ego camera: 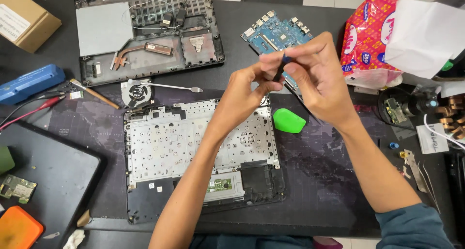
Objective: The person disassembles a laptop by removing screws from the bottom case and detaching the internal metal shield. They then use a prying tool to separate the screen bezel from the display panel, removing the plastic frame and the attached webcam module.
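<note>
Far left there's a brown cardboard box [26, 17] with a white label [12, 22], far right a red-pink tissue pack [369, 36].

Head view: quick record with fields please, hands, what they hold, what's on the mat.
left hand: raised over the mat, fingertips pinching the low end of the screwdriver
right hand: grip closed on the screwdriver's top
screwdriver: small, dark with a blue part, held between both hands
palmrest: open laptop shell, keyboard back facing up, below the hands
motherboard: blue, behind the hands
pick: green, right of the palmrest
fan: loose, above the palmrest
base cover: top left, heat pipe visible
tissue pack: red, far right
</note>
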